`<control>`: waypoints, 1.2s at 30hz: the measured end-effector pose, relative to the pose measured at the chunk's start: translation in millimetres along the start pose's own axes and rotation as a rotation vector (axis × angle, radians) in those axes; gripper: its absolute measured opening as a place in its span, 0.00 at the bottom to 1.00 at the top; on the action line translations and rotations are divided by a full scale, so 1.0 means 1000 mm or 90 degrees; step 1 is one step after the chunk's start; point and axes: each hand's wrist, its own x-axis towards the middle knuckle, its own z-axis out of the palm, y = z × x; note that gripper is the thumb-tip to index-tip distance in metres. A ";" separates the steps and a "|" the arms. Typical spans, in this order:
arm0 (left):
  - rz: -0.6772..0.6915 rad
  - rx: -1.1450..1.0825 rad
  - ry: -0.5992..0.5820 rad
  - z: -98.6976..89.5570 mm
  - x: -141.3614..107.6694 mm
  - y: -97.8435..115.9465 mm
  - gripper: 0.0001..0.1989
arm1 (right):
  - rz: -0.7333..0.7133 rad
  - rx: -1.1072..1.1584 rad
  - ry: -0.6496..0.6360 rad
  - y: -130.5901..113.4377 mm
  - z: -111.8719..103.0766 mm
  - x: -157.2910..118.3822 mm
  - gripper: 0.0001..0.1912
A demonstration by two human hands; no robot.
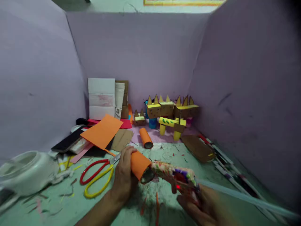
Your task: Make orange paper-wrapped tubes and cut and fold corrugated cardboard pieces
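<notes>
Green tabletop, held orange tube slanting near-right

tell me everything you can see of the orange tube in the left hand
The orange tube is a short cylinder with a smooth, paper-like orange outside and a darker, hollow inside. Its visible open end faces right and toward the viewer. The left hand wraps its left side, hiding that end. The glue gun's tip is at its rim; whether they touch is unclear.
</notes>
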 end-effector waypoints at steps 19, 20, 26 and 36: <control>-0.047 -0.026 0.015 0.005 0.002 -0.003 0.23 | -0.056 -0.087 -0.113 0.021 -0.008 0.006 0.16; -0.052 -0.028 0.015 0.005 0.001 -0.004 0.23 | -0.058 -0.084 -0.105 0.021 -0.008 0.006 0.16; -0.064 -0.035 0.027 0.005 0.001 -0.004 0.24 | -0.063 -0.078 -0.088 0.021 -0.007 0.006 0.14; -0.148 -0.063 0.056 0.005 0.005 -0.007 0.21 | -0.026 0.027 -0.076 0.009 -0.018 0.008 0.11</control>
